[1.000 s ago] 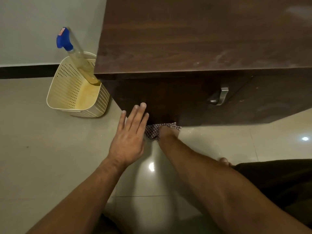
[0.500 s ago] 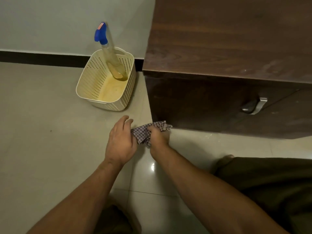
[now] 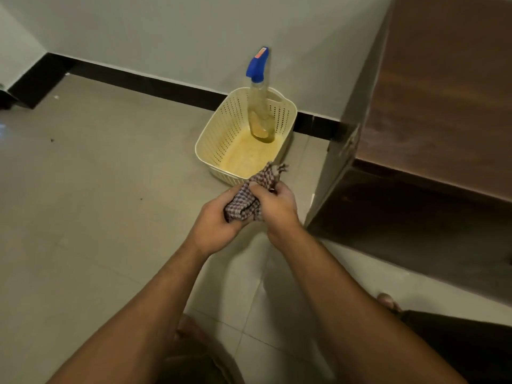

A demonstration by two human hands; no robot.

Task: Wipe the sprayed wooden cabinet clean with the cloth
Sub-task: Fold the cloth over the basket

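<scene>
A small checked cloth (image 3: 250, 194) is bunched between both hands above the tiled floor. My left hand (image 3: 214, 223) grips its lower part and my right hand (image 3: 275, 207) grips its upper part, with a frayed corner sticking up. The dark wooden cabinet (image 3: 432, 112) stands at the right, its front face in shadow. Both hands are a little left of the cabinet's near corner and do not touch it.
A cream perforated basket (image 3: 219, 139) sits on the floor against the wall, just beyond the hands. A spray bottle (image 3: 260, 106) with a blue trigger head leans inside it. Pale floor tiles (image 3: 97, 189) spread to the left. My feet and dark shorts (image 3: 457, 345) are at the bottom.
My right hand pulled the cloth away from the cabinet's bottom edge. My left hand left the cabinet front and took hold of the cloth too. The view swung left, towards the basket.
</scene>
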